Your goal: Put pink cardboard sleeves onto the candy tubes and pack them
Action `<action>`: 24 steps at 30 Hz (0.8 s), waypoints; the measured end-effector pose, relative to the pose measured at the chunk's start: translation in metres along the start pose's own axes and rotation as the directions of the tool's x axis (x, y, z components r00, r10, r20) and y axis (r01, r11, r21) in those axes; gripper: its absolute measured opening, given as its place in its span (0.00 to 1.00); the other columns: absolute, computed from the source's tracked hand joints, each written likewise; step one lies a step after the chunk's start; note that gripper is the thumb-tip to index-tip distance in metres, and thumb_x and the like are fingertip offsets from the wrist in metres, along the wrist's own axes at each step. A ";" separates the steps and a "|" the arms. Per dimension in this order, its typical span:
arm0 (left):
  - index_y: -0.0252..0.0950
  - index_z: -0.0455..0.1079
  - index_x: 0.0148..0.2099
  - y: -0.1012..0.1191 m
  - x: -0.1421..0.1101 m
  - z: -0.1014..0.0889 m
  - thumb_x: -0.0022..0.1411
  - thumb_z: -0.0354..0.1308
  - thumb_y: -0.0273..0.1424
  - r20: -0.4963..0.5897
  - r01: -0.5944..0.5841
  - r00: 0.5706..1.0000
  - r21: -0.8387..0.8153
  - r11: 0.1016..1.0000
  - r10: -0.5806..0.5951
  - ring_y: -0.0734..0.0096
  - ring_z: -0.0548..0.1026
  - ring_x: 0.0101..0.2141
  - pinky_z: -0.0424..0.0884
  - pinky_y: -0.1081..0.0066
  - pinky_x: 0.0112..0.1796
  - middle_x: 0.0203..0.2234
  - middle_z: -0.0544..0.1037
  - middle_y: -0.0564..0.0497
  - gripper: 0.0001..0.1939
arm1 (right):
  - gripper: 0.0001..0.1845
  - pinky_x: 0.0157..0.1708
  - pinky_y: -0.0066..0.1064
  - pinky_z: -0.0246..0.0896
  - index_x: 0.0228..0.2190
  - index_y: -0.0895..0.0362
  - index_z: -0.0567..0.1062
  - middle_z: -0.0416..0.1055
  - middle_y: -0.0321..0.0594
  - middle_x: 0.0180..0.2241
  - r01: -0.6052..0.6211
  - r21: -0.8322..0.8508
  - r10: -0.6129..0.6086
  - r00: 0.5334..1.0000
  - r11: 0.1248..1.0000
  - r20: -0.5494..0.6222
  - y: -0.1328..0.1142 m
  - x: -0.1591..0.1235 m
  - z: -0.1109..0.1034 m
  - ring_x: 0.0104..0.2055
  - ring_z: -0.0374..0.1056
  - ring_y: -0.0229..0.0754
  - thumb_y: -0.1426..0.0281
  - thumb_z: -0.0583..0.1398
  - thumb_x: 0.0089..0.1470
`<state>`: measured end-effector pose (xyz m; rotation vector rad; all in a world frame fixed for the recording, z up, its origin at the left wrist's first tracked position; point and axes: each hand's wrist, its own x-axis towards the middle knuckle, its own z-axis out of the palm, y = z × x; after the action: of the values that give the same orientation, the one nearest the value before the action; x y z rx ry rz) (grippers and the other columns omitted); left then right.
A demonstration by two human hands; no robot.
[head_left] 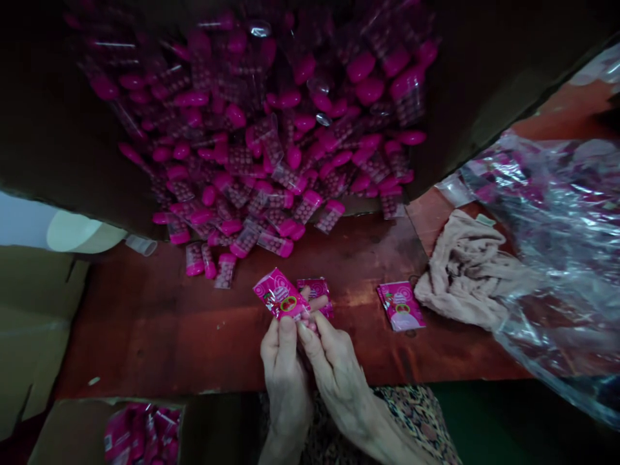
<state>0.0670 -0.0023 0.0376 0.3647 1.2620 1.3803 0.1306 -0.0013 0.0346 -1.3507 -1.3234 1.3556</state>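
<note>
My left hand (285,381) grips a pink printed sachet (281,295) with a cherry picture, its thumb on the lower edge. My right hand (334,371) pinches a short row of pink round sweets (306,321) at the sachet's lower end, and the fingers hide part of the row. Under my left fingertips lies a second pink sachet (316,294). A third pink sachet (401,307) lies flat on the table to the right. A heap of clear packs of pink sweets (252,148) spills onto the table ahead of my hands.
The hands work over a reddish-brown wooden table (194,323). A crumpled beige cloth (460,271) and a clear plastic bag (557,232) lie right. Brown cardboard flaps (58,148) surround the heap. An open carton (143,433) of pink packets sits bottom left.
</note>
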 end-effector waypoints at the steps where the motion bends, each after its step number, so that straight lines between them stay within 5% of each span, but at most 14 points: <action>1: 0.33 0.75 0.43 0.000 0.000 -0.001 0.62 0.51 0.36 -0.003 0.010 1.000 0.000 1.000 -0.010 0.63 0.76 0.40 0.69 0.66 0.43 0.39 0.79 0.42 0.16 | 0.17 0.25 0.25 0.61 0.33 0.54 0.69 0.71 0.37 0.25 -0.012 0.009 0.012 1.000 1.000 0.000 0.000 0.000 0.000 0.25 0.67 0.37 0.62 0.44 0.62; 9: 0.31 0.75 0.40 0.008 0.017 -0.012 0.61 0.52 0.37 0.030 0.012 1.000 -0.062 0.998 -0.010 0.60 0.74 0.43 0.67 0.63 0.46 0.35 0.80 0.42 0.15 | 0.06 0.32 0.24 0.56 0.33 0.55 0.70 0.66 0.33 0.30 -0.168 0.101 0.132 0.947 0.981 0.293 0.003 0.008 -0.017 0.31 0.60 0.35 0.66 0.56 0.57; 12: 0.31 0.75 0.40 0.009 0.015 -0.011 0.61 0.51 0.37 -0.001 0.056 0.998 -0.042 0.998 -0.056 0.62 0.76 0.39 0.70 0.65 0.42 0.33 0.80 0.42 0.16 | 0.06 0.27 0.23 0.54 0.30 0.57 0.68 0.62 0.30 0.26 -0.224 0.230 0.121 0.913 0.947 0.389 0.006 0.009 -0.021 0.27 0.57 0.32 0.67 0.58 0.55; 16: 0.31 0.74 0.42 0.008 0.007 -0.005 0.60 0.52 0.36 0.043 0.146 0.989 -0.025 0.989 -0.144 0.71 0.75 0.27 0.72 0.72 0.31 0.34 0.80 0.42 0.16 | 0.09 0.19 0.21 0.51 0.30 0.57 0.68 0.60 0.29 0.21 -0.302 0.315 0.175 0.912 0.900 0.372 0.011 0.005 -0.018 0.20 0.54 0.29 0.64 0.56 0.56; 19: 0.31 0.74 0.43 0.007 0.001 -0.005 0.60 0.53 0.37 0.054 0.189 0.981 -0.004 0.982 -0.188 0.82 0.65 0.14 0.67 0.77 0.19 0.36 0.79 0.42 0.17 | 0.09 0.17 0.20 0.51 0.28 0.58 0.68 0.61 0.28 0.19 -0.295 0.360 0.163 0.920 0.885 0.356 0.012 0.004 -0.017 0.18 0.54 0.28 0.66 0.57 0.55; 24: 0.31 0.75 0.40 0.004 -0.002 -0.009 0.56 0.57 0.38 0.002 0.201 0.980 0.004 0.980 -0.201 0.83 0.63 0.15 0.62 0.80 0.15 0.36 0.79 0.43 0.16 | 0.13 0.15 0.19 0.49 0.20 0.59 0.67 0.61 0.28 0.16 -0.279 0.343 0.164 0.930 0.897 0.328 0.014 0.007 -0.014 0.15 0.54 0.27 0.68 0.56 0.54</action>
<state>0.0588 -0.0070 0.0383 0.2337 1.2638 1.2050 0.1457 0.0054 0.0217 -1.0815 -1.0249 1.9223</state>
